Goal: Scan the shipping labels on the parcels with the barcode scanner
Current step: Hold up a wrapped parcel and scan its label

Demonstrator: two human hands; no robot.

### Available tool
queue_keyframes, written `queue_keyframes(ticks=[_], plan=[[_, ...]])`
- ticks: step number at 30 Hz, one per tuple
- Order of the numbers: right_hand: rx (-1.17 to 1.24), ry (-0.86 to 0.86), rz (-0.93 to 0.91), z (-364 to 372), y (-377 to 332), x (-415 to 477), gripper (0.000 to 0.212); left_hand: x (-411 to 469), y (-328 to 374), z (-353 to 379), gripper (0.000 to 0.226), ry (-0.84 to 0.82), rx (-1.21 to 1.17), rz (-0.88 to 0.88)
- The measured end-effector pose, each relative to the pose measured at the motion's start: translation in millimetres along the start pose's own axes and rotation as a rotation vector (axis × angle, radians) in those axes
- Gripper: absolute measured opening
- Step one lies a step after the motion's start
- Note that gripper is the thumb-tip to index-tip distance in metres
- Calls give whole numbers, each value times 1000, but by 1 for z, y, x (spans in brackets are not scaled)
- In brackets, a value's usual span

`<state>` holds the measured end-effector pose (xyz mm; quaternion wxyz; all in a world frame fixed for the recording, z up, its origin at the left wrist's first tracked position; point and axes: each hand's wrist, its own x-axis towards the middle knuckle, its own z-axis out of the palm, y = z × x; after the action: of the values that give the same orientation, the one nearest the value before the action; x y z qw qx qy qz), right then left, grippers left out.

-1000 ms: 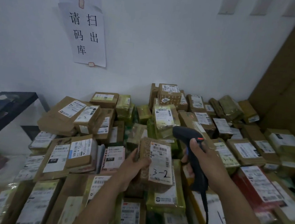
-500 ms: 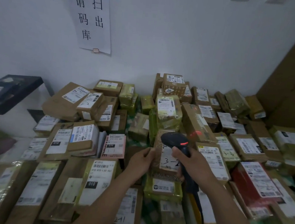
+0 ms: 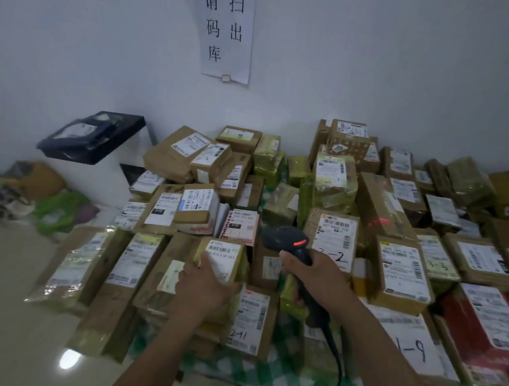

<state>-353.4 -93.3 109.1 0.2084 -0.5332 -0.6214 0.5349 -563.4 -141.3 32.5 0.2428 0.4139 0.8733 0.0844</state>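
I am facing a heap of parcels [image 3: 400, 273] filling the centre and right of the frame: several dozen, too many to count exactly. I am judging most as unscanned, since nothing is sorting them apart. My left hand [image 3: 205, 284] is gripping one held parcel [image 3: 225, 261] at lower centre, label [image 3: 223, 256] up. My right hand [image 3: 316, 275] is wrapping round the one scanner [image 3: 289, 242] at centre, and its red beam [image 3: 380, 220] is falling on a brown box [image 3: 378, 203] to the right.

A parcel sorting point is indicated by dozens of labelled parcels [image 3: 400, 273] heaped on a checked cloth [image 3: 262, 375] over the floor [image 3: 6, 309]. A handwritten Chinese notice [image 3: 226, 27] is taped to the white wall [image 3: 381, 65].
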Motion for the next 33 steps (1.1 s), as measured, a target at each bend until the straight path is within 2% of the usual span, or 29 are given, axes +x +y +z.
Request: queue_keyframes(ticks=[3, 6, 8, 11, 13, 14, 15, 18, 20, 23, 24, 27, 33], plan=[[34, -22, -12, 11, 1, -9, 32, 2, -2, -5, 122, 15, -130, -27], [154, 2, -25, 22, -5, -14, 29, 0, 1, -20, 120, 63, -343, 83], [208, 56, -37, 32, -10, -14, 24, -6, 3, -33, 102, 33, -611, 144], [229, 142, -50, 45, -15, -10, 16, -12, -2, -50, 72, -75, -995, 102], [304, 181, -45, 50, -19, -9, 14, -15, -8, -60, 40, -101, -1148, 132], [341, 190, -34, 52, -20, -9, 18, -17, -12, -65, 34, -116, -1170, 179], [378, 199, -22, 55, -22, -8, 22, -15, -17, -67, 41, -157, -1176, 224], [528, 195, -14, 62, -25, -6, 42, -14, -25, -72, 84, -331, -1159, 340], [528, 179, -43, 65, -23, -2, 46, -10, -28, -71, 90, -355, -1153, 342], [415, 192, -59, 61, -28, 0, 23, -1, -35, -67, 93, -219, -1118, 313], [390, 191, -64, 58, -28, 1, 21, 3, -39, -66, 98, -167, -1078, 299], [330, 121, -85, 47, -32, -2, 35, 14, -49, -62, 112, -38, -996, 264], [320, 21, -24, 32, -35, -7, 47, 18, -55, -59, 116, 127, -908, 255]])
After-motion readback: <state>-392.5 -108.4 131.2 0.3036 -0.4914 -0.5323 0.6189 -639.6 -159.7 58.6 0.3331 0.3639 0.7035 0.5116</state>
